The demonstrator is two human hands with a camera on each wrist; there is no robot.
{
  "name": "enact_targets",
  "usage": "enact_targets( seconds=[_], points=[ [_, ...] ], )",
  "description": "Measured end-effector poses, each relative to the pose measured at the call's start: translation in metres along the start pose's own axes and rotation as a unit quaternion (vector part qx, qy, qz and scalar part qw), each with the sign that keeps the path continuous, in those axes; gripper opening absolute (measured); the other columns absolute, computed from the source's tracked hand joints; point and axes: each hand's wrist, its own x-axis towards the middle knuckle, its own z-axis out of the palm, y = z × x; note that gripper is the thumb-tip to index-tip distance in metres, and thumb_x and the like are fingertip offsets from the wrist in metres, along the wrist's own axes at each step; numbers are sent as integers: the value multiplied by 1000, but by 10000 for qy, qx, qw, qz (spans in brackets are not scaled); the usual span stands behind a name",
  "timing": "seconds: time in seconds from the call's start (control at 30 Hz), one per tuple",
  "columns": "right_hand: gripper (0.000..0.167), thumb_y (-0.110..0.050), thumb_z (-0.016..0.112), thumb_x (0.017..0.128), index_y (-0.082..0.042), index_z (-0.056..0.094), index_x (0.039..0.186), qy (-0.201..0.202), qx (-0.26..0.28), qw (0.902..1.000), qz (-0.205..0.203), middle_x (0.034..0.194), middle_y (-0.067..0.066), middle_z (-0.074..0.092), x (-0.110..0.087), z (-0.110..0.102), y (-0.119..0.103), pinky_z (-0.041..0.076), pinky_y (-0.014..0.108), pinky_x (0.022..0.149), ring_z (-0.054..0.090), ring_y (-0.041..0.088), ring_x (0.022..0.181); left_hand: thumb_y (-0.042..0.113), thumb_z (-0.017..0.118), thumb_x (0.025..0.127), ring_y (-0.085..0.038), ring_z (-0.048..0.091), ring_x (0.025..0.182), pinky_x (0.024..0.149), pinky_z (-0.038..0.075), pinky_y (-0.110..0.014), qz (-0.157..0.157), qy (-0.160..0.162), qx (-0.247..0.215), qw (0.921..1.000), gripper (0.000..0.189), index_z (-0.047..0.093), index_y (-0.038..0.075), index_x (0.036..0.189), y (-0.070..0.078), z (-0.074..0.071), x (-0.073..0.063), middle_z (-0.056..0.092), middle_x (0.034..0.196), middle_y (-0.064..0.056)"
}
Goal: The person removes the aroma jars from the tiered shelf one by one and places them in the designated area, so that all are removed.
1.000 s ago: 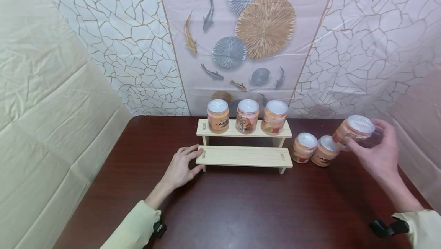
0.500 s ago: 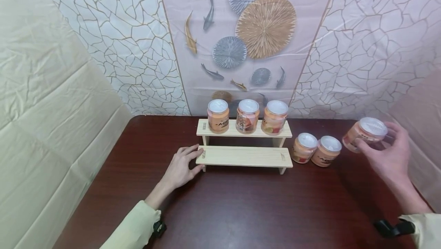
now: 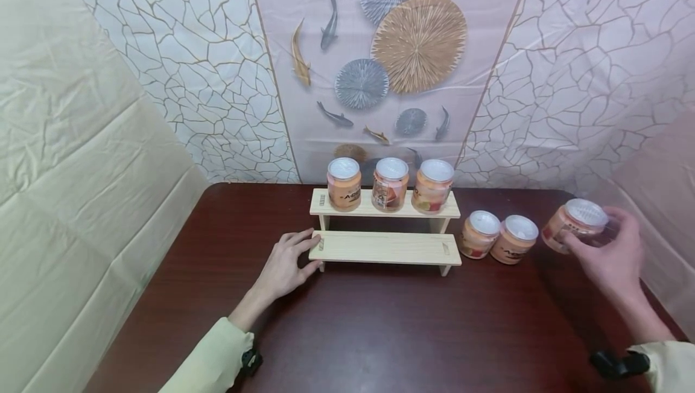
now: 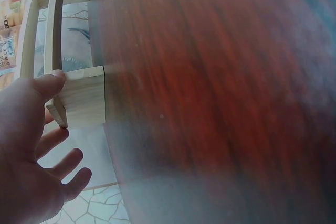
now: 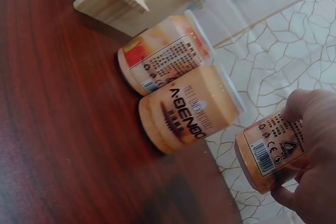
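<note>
In the head view my right hand (image 3: 613, 254) grips an orange-labelled jar (image 3: 570, 230) with a clear lid, tilted, at the right side of the table. The right wrist view shows the barcode side of this held jar (image 5: 270, 148), thumb and fingers around it. My left hand (image 3: 285, 263) holds the left end of the lower shelf of a two-step wooden rack (image 3: 385, 247), thumb and index finger at the board's end. In the left wrist view the other fingers (image 4: 68, 163) extend loosely beside the rack's leg (image 4: 84, 100).
Three similar jars (image 3: 390, 191) stand in a row on the rack's upper shelf. Two more, a near jar (image 3: 513, 245) and its neighbour (image 3: 478, 239), stand side by side on the dark red table (image 3: 380, 326), right of the rack. A patterned cloth (image 3: 217, 79) hangs behind.
My right hand has carried the jar rightward, away from the two standing jars, then lowered it a little. The left hand and the rack have stayed in place.
</note>
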Motion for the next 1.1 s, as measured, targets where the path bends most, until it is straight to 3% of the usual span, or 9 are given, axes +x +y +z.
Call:
enact_targets(
  seconds=[0.23,0.53,0.8,1.1],
  points=[
    [74,0,83,72,1,45,135,-41,-317,9994,-94,106,-13,43,-5,5,13,41,3,68,44,-8,84,21,84,82,-41,56,114,85,46,-61,17,9,45,10000,50,70,6,126,0,1,0,60,134,-19],
    [73,1,80,74,8,40,134,-335,-405,9985,-162,112,6,48,-10,8,26,41,3,65,44,-12,77,20,85,81,-41,56,113,86,46,-61,23,32,7,10000,50,70,5,126,1,-1,0,60,134,-19],
    [76,0,80,75,6,38,139,-572,-626,9961,-229,124,27,51,-15,14,29,37,2,65,38,-16,77,21,85,81,-41,56,113,85,46,-61,44,37,26,10000,50,70,6,126,0,1,-1,61,134,-19],
    [75,-3,80,76,6,39,139,-677,-843,9937,-293,123,33,52,-16,17,37,34,3,65,37,-18,75,22,85,81,-41,55,114,85,46,-61,-10,10,17,10000,50,70,6,127,-1,1,-1,60,135,-18]
  ],
)
